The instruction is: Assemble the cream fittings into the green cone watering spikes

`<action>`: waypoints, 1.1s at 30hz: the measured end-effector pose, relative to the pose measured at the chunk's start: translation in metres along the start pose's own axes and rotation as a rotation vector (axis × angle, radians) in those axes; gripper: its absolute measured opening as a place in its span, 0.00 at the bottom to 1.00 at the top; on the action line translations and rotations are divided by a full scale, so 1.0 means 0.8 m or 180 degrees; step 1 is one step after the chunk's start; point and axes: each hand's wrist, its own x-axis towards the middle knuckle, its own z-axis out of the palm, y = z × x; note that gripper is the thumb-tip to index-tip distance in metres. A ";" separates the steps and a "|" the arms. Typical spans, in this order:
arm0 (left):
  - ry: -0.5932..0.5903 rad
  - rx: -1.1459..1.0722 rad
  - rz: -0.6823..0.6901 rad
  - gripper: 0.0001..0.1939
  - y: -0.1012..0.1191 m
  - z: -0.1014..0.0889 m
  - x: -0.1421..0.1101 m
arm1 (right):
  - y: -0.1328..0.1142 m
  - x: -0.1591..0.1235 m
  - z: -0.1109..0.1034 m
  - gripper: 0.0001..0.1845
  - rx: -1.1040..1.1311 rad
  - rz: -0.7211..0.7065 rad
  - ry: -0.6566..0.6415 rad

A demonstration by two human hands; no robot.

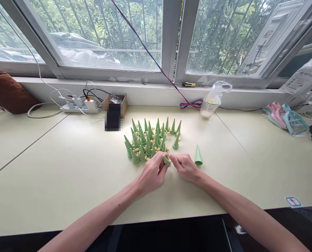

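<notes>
Pale tabletop [66, 175], green cone [165, 160] between left fingers [157, 159]

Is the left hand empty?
No, the left hand holds a green cone between its thumb and fingers.

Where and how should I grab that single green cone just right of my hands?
Probably grip the cone near its wide end, with your right hand coming from above, thumb and finger on opposite sides. It narrows to a thin tip, so the wide end should give a firmer hold, and it sits apart from the other cones, leaving both sides reachable.
</notes>
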 end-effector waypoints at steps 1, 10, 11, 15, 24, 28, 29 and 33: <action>0.0005 -0.0002 -0.0011 0.11 0.000 0.000 0.000 | -0.001 0.000 0.000 0.28 0.0014 0.0004 0.0001; 0.0027 0.0003 0.0023 0.17 0.002 0.000 0.000 | -0.001 0.001 0.002 0.27 0.0031 0.0079 0.0020; 0.0015 0.0006 0.0044 0.17 0.002 0.000 0.001 | -0.001 0.001 0.002 0.27 0.0038 0.0085 0.0018; -0.0049 0.0009 0.0183 0.18 0.004 -0.002 0.001 | 0.000 0.002 0.002 0.27 0.0036 0.0124 0.0024; -0.0060 0.0002 0.0327 0.19 0.003 -0.002 0.004 | 0.000 0.002 0.003 0.28 0.0205 0.0351 0.0095; -0.0043 -0.0003 0.0221 0.17 0.000 -0.003 0.006 | -0.004 0.005 0.000 0.24 0.0222 0.0339 0.0238; -0.0070 -0.0006 0.0143 0.17 0.000 -0.003 0.006 | -0.005 0.005 -0.002 0.22 0.0250 0.0352 0.0258; -0.0156 -0.0126 -0.0130 0.17 -0.002 -0.003 0.005 | -0.011 0.005 -0.007 0.12 0.0473 0.0281 0.0236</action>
